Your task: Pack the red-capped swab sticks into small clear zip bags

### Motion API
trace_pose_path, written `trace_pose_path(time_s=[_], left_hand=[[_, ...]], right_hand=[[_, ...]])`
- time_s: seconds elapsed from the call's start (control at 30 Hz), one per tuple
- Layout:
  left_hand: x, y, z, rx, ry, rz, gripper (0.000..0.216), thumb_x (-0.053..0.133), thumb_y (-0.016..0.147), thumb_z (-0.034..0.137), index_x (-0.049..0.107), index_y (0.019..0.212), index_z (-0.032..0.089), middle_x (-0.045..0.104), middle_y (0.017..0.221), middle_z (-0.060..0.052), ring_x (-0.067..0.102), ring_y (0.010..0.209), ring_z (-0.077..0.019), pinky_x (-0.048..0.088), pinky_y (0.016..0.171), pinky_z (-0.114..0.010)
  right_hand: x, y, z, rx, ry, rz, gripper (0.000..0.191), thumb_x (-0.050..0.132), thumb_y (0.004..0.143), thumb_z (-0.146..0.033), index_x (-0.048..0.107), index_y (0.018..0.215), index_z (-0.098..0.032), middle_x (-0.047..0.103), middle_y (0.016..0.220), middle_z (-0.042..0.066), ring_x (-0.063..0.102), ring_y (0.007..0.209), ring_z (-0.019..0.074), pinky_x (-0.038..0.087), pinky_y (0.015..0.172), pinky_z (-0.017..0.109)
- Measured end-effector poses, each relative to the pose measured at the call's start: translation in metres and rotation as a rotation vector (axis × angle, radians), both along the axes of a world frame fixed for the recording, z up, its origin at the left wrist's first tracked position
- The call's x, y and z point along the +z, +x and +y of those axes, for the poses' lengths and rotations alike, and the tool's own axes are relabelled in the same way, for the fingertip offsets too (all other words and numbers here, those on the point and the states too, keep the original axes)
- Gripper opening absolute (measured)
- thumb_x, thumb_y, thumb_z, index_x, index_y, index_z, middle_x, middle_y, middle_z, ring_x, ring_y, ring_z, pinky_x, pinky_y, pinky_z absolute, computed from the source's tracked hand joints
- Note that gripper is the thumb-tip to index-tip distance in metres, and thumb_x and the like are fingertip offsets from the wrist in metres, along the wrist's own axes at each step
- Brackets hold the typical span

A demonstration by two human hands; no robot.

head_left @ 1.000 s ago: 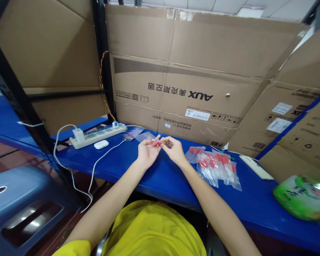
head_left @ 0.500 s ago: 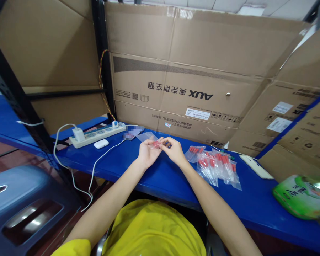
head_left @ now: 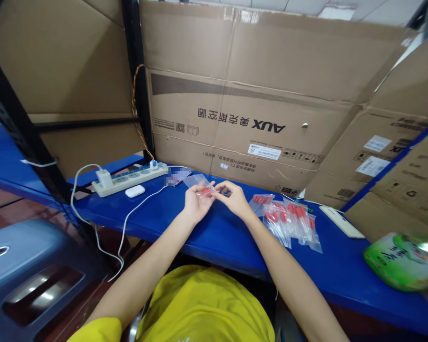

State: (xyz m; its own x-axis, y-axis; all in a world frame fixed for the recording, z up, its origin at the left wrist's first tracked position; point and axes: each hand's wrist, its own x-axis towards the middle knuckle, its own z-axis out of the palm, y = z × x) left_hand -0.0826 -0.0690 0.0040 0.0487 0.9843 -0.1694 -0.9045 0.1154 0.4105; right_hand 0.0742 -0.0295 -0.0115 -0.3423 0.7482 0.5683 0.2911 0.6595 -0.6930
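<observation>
Above the blue table, my left hand [head_left: 196,204] is closed on a small clear plastic bag [head_left: 197,182], its empty-looking end sticking out to the upper left. Red pieces show through the bag between my fingers; their exact kind is too small to tell. My right hand [head_left: 232,197] pinches the bag's right-hand end between thumb and fingers. To the right of it lies a pile of clear plastic bags [head_left: 285,221] with red pieces inside, and another such bag [head_left: 261,202] overlaps its left edge.
A white power strip [head_left: 131,179] with plugs and cables, a white earbud case [head_left: 134,191] and a blurred flat item [head_left: 177,176] are on the table's left. A pale bar-shaped object [head_left: 341,222] and a green package [head_left: 401,261] lie right. Cardboard [head_left: 242,61] stands behind.
My two hands stay together at the bag with only slight finger movement. Red pieces show a little farther left inside it. The pile of bags is unchanged.
</observation>
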Motion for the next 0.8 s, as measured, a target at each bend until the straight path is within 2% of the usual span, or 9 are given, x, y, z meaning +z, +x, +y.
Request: trace_pose_path(time_s=[0.07, 0.13, 0.23, 0.3, 0.4, 0.53, 0.67, 0.8], left_hand=[[-0.002, 0.000, 0.002, 0.065, -0.028, 0.027, 0.051, 0.053, 0.066, 0.007, 0.059, 0.115, 0.018, 0.070, 0.131, -0.016, 0.075, 0.105, -0.0280, 0.061, 0.074, -0.035], [-0.004, -0.001, 0.005, 0.102, -0.042, 0.042, 0.048, 0.053, 0.066, 0.008, 0.061, 0.113, 0.018, 0.071, 0.128, -0.015, 0.073, 0.112, -0.0281, 0.062, 0.081, -0.036], [-0.006, 0.000, 0.008, 0.102, -0.076, 0.086, 0.045, 0.055, 0.068, 0.009, 0.064, 0.111, 0.018, 0.071, 0.124, -0.015, 0.071, 0.116, -0.0273, 0.060, 0.086, -0.035], [-0.007, 0.000, 0.009, 0.107, -0.131, 0.150, 0.040, 0.055, 0.069, 0.008, 0.065, 0.106, 0.019, 0.071, 0.118, -0.014, 0.071, 0.111, -0.0254, 0.059, 0.083, -0.034], [-0.010, 0.003, 0.009, 0.114, -0.197, 0.233, 0.025, 0.057, 0.072, 0.005, 0.061, 0.092, 0.019, 0.068, 0.107, -0.011, 0.070, 0.104, -0.0234, 0.056, 0.079, -0.031], [-0.011, 0.007, 0.008, 0.112, -0.160, 0.220, 0.019, 0.060, 0.075, 0.002, 0.056, 0.082, 0.019, 0.067, 0.105, -0.009, 0.070, 0.106, -0.0239, 0.055, 0.086, -0.033], [-0.008, 0.007, 0.007, 0.086, -0.171, 0.242, 0.014, 0.058, 0.079, 0.005, 0.059, 0.085, 0.019, 0.068, 0.110, -0.011, 0.070, 0.112, -0.0257, 0.056, 0.088, -0.035], [-0.005, 0.004, 0.006, 0.067, -0.163, 0.190, 0.018, 0.056, 0.082, 0.011, 0.065, 0.096, 0.017, 0.069, 0.117, -0.014, 0.069, 0.120, -0.0290, 0.059, 0.088, -0.037]], right_hand=[[0.004, 0.009, 0.004, -0.037, 0.022, -0.023, 0.023, 0.072, 0.092, -0.042, 0.075, 0.102, -0.022, 0.077, 0.100, 0.004, 0.066, 0.080, 0.0181, 0.049, 0.070, 0.029], [0.008, 0.024, 0.011, -0.140, 0.071, -0.088, 0.020, 0.063, 0.097, -0.036, 0.075, 0.104, -0.022, 0.077, 0.101, 0.005, 0.066, 0.083, 0.0197, 0.050, 0.073, 0.030], [0.007, 0.053, 0.023, -0.383, 0.158, -0.404, 0.023, 0.059, 0.092, -0.018, 0.076, 0.107, -0.024, 0.077, 0.108, 0.007, 0.066, 0.098, 0.0247, 0.050, 0.091, 0.036], [0.002, 0.070, 0.030, -0.473, 0.104, -0.621, 0.028, 0.060, 0.091, -0.014, 0.078, 0.110, -0.022, 0.078, 0.114, 0.010, 0.065, 0.109, 0.0290, 0.049, 0.096, 0.040], [-0.008, 0.085, 0.037, -0.463, -0.012, -0.808, 0.030, 0.067, 0.089, -0.016, 0.078, 0.116, -0.024, 0.079, 0.119, 0.009, 0.065, 0.117, 0.0315, 0.049, 0.097, 0.040], [-0.016, 0.090, 0.041, -0.427, -0.069, -0.827, 0.033, 0.069, 0.090, -0.017, 0.075, 0.121, -0.026, 0.080, 0.115, 0.007, 0.070, 0.111, 0.0275, 0.049, 0.090, 0.034], [-0.015, 0.090, 0.044, -0.424, -0.067, -0.794, 0.035, 0.070, 0.091, -0.017, 0.072, 0.124, -0.025, 0.081, 0.107, 0.005, 0.073, 0.103, 0.0242, 0.048, 0.084, 0.030], [-0.013, 0.090, 0.042, -0.426, -0.080, -0.794, 0.027, 0.071, 0.089, -0.016, 0.073, 0.115, -0.026, 0.081, 0.100, 0.003, 0.073, 0.095, 0.0224, 0.047, 0.079, 0.028]])
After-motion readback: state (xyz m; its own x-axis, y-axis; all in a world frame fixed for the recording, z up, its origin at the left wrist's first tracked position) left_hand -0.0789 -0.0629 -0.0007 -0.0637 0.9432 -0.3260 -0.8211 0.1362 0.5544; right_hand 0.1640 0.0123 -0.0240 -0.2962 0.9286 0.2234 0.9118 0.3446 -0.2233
